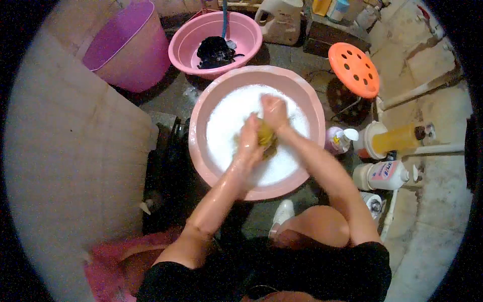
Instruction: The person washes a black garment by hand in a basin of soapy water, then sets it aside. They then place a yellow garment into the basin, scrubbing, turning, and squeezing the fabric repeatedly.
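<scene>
A large pink basin (302,95) full of white soapy foam sits on the floor in front of me. Over its middle, my left hand (249,142) and my right hand (274,111) are both closed on a wet yellow-green cloth (266,138), bunched between them. The left hand grips it from the near left side. Above and to the right of it, my right hand presses on the cloth. Both forearms are wet.
A smaller pink basin (181,48) with dark clothes and a blue hose stands behind. A purple bucket (126,45) is at far left, an orange stool (354,68) at right. Several bottles (382,175) and a white jug (282,20) stand nearby. My knee (317,226) is below.
</scene>
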